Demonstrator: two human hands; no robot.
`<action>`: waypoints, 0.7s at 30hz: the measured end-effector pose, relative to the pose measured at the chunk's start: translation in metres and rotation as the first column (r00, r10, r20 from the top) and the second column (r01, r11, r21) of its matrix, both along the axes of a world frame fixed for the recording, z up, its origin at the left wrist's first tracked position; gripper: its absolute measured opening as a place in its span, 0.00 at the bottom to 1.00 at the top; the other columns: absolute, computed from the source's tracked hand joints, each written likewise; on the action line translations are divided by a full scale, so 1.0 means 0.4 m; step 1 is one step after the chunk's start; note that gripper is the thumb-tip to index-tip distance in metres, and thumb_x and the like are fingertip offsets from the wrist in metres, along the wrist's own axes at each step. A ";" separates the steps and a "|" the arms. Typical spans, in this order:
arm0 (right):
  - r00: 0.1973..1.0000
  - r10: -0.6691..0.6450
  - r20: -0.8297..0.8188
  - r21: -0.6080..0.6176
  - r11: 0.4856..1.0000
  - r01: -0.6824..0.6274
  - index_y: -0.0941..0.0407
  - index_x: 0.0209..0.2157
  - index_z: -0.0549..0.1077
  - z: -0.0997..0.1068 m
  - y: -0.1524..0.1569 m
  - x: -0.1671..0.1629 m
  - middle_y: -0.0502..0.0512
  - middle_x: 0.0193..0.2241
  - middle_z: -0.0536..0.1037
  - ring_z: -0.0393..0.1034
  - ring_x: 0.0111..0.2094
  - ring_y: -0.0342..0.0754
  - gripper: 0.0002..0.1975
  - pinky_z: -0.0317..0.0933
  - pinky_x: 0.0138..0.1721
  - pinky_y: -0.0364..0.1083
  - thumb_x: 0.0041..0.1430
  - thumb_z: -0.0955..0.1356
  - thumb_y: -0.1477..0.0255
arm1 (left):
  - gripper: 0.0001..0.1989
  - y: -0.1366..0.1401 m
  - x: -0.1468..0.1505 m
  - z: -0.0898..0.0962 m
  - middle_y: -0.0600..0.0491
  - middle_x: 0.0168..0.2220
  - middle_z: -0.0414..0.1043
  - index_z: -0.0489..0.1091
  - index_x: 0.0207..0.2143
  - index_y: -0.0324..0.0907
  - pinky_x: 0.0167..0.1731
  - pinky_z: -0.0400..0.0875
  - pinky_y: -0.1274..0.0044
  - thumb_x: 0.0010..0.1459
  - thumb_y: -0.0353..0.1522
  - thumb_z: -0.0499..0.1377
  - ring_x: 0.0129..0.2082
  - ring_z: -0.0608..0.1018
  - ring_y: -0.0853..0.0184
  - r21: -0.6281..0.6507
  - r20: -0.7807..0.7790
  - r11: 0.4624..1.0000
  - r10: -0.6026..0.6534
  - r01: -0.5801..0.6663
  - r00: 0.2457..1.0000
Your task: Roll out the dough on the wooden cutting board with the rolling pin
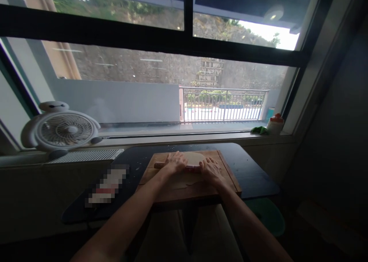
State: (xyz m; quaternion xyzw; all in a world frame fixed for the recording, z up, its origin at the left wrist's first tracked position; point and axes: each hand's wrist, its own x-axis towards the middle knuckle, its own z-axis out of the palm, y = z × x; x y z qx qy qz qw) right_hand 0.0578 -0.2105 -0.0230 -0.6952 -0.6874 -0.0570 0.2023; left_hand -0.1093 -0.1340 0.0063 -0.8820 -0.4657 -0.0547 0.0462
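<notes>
Forearms (138, 212) extend, hands (176, 161) on rolling pin (194, 168); pixelated item (107, 185) unreadable.

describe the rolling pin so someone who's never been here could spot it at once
Below the dark-framed window stands a dark, round-cornered table bearing a brown rectangular wooden board. Across the pale, flat dough there lies a slim reddish-brown rolling pin, under the person's left hand and right hand. It is the only rod on the board, darker than the dough.

Rolling pin (193, 168) partly hidden under left fingers (178, 156) and right fingers (204, 164); pixelated item (107, 186), lower left of frame, unreadable.
</notes>
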 end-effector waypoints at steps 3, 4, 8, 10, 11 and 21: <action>1.000 0.018 0.008 0.036 0.999 -0.018 0.59 0.53 0.65 -0.026 -0.096 -0.022 0.61 0.55 0.65 0.55 0.57 0.50 0.23 0.45 0.56 0.50 0.65 0.52 0.64 | 0.16 -0.057 -0.048 -0.029 0.47 0.55 0.63 0.64 0.50 0.42 0.54 0.56 0.59 0.64 0.37 0.46 0.56 0.63 0.59 0.016 0.019 1.000 -0.019 0.019 1.000; 1.000 0.026 0.014 0.059 0.998 -0.027 0.60 0.55 0.63 -0.034 -0.129 -0.030 0.62 0.56 0.63 0.53 0.58 0.50 0.24 0.43 0.57 0.50 0.65 0.52 0.64 | 0.18 -0.079 -0.065 -0.038 0.48 0.57 0.61 0.64 0.52 0.44 0.57 0.51 0.60 0.64 0.37 0.44 0.59 0.59 0.59 0.018 0.024 0.999 -0.027 0.027 0.999; 0.996 0.079 0.043 0.135 0.987 -0.084 0.61 0.58 0.59 -0.053 -0.205 -0.051 0.61 0.59 0.59 0.48 0.61 0.50 0.25 0.39 0.59 0.49 0.65 0.52 0.65 | 0.23 -0.140 -0.113 -0.055 0.51 0.60 0.57 0.57 0.58 0.44 0.60 0.42 0.63 0.64 0.39 0.41 0.63 0.52 0.62 0.002 0.025 0.999 -0.034 0.034 0.999; 0.997 0.075 0.027 0.109 0.991 -0.077 0.60 0.58 0.59 -0.050 -0.194 -0.049 0.60 0.59 0.59 0.48 0.60 0.50 0.24 0.39 0.59 0.49 0.65 0.52 0.65 | 0.23 -0.140 -0.110 -0.052 0.51 0.61 0.56 0.57 0.58 0.43 0.60 0.42 0.62 0.64 0.39 0.40 0.63 0.52 0.61 -0.003 0.017 1.000 -0.018 0.018 1.000; 0.998 0.060 0.015 0.090 0.994 -0.062 0.60 0.57 0.60 -0.045 -0.176 -0.045 0.61 0.58 0.60 0.50 0.60 0.49 0.24 0.40 0.59 0.49 0.65 0.52 0.64 | 0.22 -0.132 -0.102 -0.048 0.50 0.61 0.55 0.58 0.57 0.44 0.59 0.43 0.61 0.64 0.39 0.40 0.63 0.52 0.60 -0.005 0.011 1.000 -0.006 0.006 1.000; 1.000 -0.021 -0.017 0.087 0.996 0.022 0.56 0.43 0.71 -0.006 -0.020 -0.020 0.59 0.48 0.71 0.61 0.52 0.48 0.21 0.50 0.53 0.49 0.65 0.52 0.65 | 0.16 -0.023 -0.011 -0.008 0.47 0.55 0.63 0.66 0.49 0.41 0.55 0.52 0.56 0.63 0.38 0.49 0.57 0.62 0.57 -0.030 -0.022 0.998 0.061 -0.062 0.998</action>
